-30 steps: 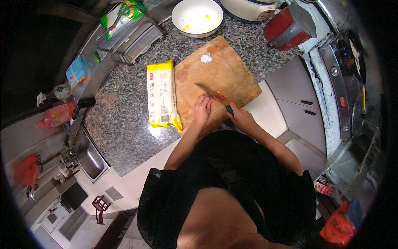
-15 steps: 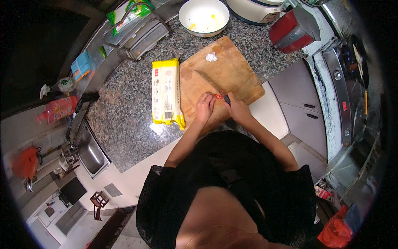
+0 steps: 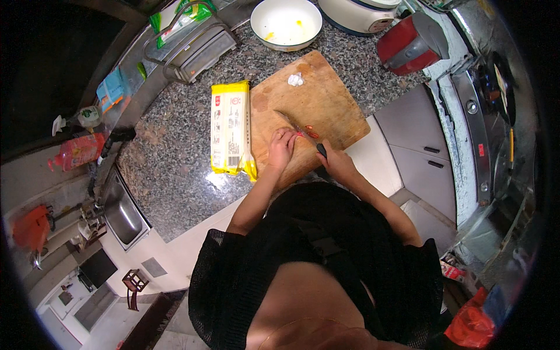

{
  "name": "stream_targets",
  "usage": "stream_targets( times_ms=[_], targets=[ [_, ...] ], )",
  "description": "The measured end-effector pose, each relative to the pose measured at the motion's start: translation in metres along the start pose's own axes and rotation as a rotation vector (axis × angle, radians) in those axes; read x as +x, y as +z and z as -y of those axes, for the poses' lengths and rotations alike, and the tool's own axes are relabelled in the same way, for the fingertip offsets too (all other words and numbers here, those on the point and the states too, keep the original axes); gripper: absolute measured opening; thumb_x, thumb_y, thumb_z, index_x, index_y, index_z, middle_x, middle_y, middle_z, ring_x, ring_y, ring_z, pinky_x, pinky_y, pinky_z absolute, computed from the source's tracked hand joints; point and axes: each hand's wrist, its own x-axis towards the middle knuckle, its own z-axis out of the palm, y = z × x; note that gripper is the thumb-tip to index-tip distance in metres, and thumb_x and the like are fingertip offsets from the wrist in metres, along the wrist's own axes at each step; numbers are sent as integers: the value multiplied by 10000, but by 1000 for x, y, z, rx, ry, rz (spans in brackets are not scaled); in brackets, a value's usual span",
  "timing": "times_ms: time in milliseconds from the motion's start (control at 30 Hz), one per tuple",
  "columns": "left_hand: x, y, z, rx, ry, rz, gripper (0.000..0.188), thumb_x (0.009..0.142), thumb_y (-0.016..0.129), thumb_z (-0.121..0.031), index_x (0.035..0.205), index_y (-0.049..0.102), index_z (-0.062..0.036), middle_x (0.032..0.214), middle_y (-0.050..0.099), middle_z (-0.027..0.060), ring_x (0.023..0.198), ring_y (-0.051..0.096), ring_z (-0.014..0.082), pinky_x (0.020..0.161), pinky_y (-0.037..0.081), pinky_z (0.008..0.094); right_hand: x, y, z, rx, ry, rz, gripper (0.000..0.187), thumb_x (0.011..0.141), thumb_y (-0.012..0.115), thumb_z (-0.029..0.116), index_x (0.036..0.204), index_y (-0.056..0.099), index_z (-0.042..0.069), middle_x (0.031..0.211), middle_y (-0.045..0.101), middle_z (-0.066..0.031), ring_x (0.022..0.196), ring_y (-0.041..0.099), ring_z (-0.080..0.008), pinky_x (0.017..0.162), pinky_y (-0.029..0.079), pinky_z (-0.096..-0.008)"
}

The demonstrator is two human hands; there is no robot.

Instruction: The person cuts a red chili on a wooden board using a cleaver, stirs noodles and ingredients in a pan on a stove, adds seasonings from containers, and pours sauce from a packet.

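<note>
My right hand (image 3: 339, 164) is closed round the black handle of a kitchen knife (image 3: 294, 123). Its blade slants up and left across the wooden cutting board (image 3: 338, 93). Curled fingers of my left hand (image 3: 282, 147) press on the board beside the blade, holding a small red piece (image 3: 300, 134) that looks like chili pepper. On the blade's other side lie a few cut red bits (image 3: 312, 130). A crumpled white lump (image 3: 296, 79), perhaps garlic or tissue, sits farther up the board.
Left of the board lies a yellow-and-white packet (image 3: 229, 128) on the speckled counter (image 3: 169, 140). Behind stand a white bowl (image 3: 286, 26) with yellow traces, a white appliance (image 3: 356, 14) and a red kettle (image 3: 413, 44). A sink (image 3: 125, 213) is at left, a stove (image 3: 475, 128) at right.
The knife and my right hand have shifted slightly down and right. Cut red bits now show right of the blade. My left hand has moved slightly left.
</note>
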Motion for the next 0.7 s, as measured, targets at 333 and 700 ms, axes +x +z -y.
stream_targets(
  times_ms=[333,700],
  targets=[
    [3,0,4,5,72,56,70,711,620,-16,780,608,-18,825,589,113,785,557,274,701,469,336,45,15,14,-12,7,-76,310,863,476,304,1059,395,78,705,572,-247,657,550,-443,569,421,-527],
    [9,1,3,22,109,69,79,714,616,-9,791,604,-21,823,587,102,779,557,260,688,474,325,21,-10,8,-23,-6,3,299,860,484,287,1039,396,64,729,578,-246,691,559,-439,597,429,-523]
  ],
)
